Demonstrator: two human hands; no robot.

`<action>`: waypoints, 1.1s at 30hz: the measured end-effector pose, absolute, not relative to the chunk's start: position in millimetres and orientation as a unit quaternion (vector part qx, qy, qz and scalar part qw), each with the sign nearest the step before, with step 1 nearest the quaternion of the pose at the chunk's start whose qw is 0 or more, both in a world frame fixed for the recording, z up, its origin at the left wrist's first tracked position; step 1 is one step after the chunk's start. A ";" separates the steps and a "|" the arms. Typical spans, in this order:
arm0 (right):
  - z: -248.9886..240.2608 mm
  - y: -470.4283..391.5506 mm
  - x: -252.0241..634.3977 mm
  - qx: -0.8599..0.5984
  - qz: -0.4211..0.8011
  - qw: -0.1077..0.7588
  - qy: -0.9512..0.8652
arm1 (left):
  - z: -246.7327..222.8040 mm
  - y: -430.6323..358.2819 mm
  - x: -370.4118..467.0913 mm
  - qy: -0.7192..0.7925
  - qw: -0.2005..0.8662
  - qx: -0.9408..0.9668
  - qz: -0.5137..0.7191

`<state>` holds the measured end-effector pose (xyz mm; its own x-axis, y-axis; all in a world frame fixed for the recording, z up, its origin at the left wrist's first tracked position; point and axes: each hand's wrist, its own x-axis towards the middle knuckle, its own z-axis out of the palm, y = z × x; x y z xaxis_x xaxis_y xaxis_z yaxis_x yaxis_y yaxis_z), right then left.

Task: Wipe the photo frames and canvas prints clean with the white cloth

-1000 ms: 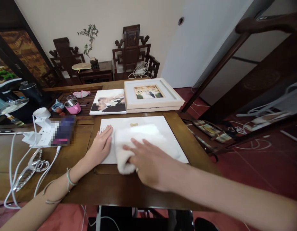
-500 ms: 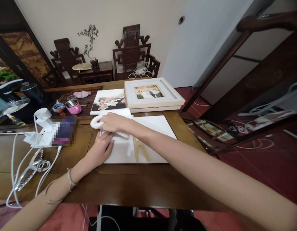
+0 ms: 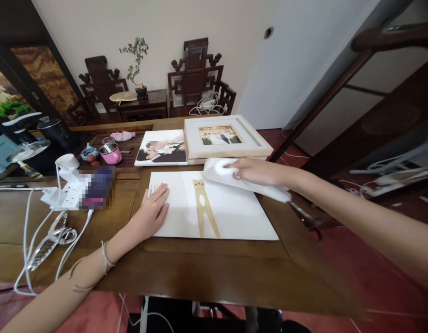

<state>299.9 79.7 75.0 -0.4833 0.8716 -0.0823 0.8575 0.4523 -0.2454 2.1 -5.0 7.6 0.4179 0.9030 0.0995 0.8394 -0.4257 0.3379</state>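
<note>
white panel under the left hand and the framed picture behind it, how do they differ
The white panel has a mostly plain face with a gold piece, while the framed picture shows a photo inside a pale border. The white panel looks thin, the framed picture thicker. The left hand rests on the white panel; the framed picture lies farther back. Both are rectangular and lie flat.

Left wrist (image 3: 114, 246): a thin, pale green bracelet (image 3: 105, 259) is worn. Left forearm (image 3: 54, 300): a slender, brownish, curved band (image 3: 82, 289) is worn. Right hand (image 3: 251, 170): a small, shiny ring (image 3: 237, 175) is worn.
</note>
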 end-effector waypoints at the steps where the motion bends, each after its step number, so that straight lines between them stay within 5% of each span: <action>1: 68.6 72.2 308.8 -0.519 0.130 0.024 -0.845 | 7.7 -4.9 2.3 0.524 0.119 0.833 0.132; 11: 47.6 -51.9 334.7 -0.422 0.196 -0.015 -0.885 | 5.5 -4.4 2.1 0.524 0.120 0.832 0.134; 25: 57.5 62.5 306.9 -0.422 0.187 0.018 -0.887 | 7.5 -4.2 2.3 0.526 0.121 0.833 0.122; 33: 63.5 -5.6 322.4 -0.453 0.234 -0.035 -0.860 | 8.8 -4.9 3.4 0.530 0.121 0.832 0.114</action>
